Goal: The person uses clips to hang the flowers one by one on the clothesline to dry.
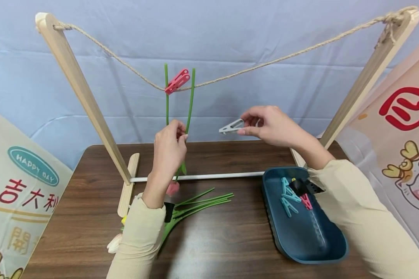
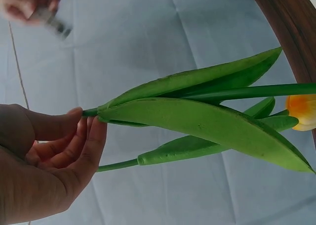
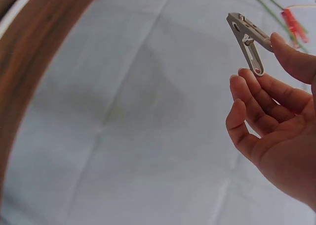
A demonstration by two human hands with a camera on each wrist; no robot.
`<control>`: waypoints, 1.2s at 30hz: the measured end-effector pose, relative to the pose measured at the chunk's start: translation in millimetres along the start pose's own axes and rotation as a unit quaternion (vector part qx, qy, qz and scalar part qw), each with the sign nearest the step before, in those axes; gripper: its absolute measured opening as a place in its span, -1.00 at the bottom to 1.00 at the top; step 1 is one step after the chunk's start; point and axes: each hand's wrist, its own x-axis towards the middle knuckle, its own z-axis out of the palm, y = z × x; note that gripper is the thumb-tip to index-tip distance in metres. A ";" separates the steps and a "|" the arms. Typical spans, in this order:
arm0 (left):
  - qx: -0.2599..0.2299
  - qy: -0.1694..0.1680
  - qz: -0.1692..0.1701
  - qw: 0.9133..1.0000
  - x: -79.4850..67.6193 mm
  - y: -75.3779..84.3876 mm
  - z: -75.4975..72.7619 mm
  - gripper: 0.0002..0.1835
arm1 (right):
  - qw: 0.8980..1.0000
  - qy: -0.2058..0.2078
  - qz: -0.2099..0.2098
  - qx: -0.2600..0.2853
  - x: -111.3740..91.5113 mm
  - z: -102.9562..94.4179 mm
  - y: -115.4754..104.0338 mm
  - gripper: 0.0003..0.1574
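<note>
My left hand [image 1: 169, 149] pinches the green stem [image 1: 191, 97] of an artificial tulip held upside down, its leaves [image 2: 197, 123] below the fingers in the left wrist view. The stem's top end crosses in front of the rope [image 1: 265, 65]. Beside it, a red clothespin [image 1: 177, 81] clips another stem [image 1: 167, 106] to the rope. A pink tulip head [image 1: 172, 188] shows under my left wrist, and an orange-yellow one [image 2: 302, 111] in the left wrist view. My right hand [image 1: 270, 124] pinches a grey clothespin [image 3: 248, 42] by its handles, right of the stems and below the rope.
Wooden posts [image 1: 80, 89] hold the rope ends, joined low by a white rod [image 1: 223, 176]. A blue basin [image 1: 300, 240] with several clothespins [image 1: 289, 195] stands under my right forearm. More tulip stems [image 1: 202, 203] lie on the table, partly behind my left sleeve.
</note>
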 end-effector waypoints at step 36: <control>-0.002 0.018 0.008 1.000 1.5 -4.1 -3.9 -0.96 | 0.975 0.144 -0.043 -0.164 72.8 -25.3 -92.6 -0.79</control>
